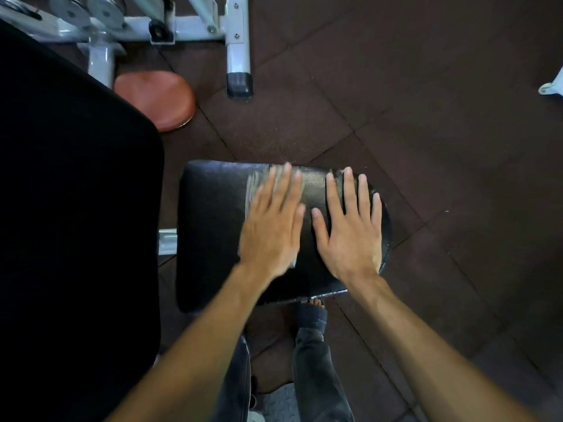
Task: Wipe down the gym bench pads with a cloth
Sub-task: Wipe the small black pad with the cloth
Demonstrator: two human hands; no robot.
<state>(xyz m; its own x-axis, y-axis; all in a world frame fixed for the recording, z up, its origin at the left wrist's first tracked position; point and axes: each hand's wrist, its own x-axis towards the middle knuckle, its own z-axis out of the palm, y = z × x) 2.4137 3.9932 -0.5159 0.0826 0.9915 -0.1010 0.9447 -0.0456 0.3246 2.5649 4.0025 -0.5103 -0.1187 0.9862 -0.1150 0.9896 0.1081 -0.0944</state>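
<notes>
Both forearms reach down: left hand (pixel 271 229) presses flat on the cloth (pixel 259 185), blurred mid-wipe; right hand (pixel 350 226), fingers spread, steadies the seat pad (pixel 213 223).

Seat pad (pixel 213 226): black vinyl-like cover, slight sheen, fine grain, cracked at right edge. Cloth (pixel 259 185): pale, thin fabric, blurred. Frame (pixel 237 41): painted metal, semi-gloss. Floor (pixel 426 117): matt speckled rubber tiles. Round pad (pixel 155 99): smooth reddish-brown.
</notes>
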